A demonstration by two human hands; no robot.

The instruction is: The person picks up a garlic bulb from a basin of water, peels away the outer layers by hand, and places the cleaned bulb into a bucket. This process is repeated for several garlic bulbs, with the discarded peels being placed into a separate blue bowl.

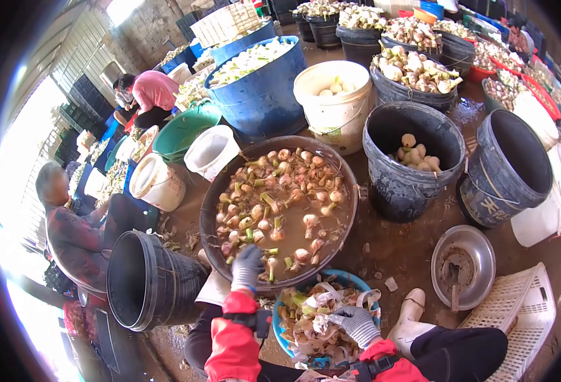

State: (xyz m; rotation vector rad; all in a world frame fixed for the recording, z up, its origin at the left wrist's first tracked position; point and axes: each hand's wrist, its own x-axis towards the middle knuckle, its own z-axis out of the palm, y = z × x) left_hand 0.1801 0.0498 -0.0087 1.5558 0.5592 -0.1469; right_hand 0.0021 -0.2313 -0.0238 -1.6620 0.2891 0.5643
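A wide dark tub (209, 245) holds muddy water with many floating bulbs (277, 223) that have short green stems. My left hand (247, 264), in a grey glove, reaches over the near rim of this tub, close to some bulbs; its fingertips point down and any object in them is hidden. Below the tub stands a blue basin (277, 321) full of peeled skins and stem scraps (312, 318). Over its right side is my right hand (354, 323), also gloved, with thumb and fingers closed around a pale, whitish piece (320, 323).
Black buckets (398, 184) stand at the right, one with pale bulbs. A metal bowl (443, 254) and a white crate (522, 318) lie at lower right. A tipped black bucket (166, 280) and a seated person (77, 235) are at left. A blue tub (255, 95) stands behind.
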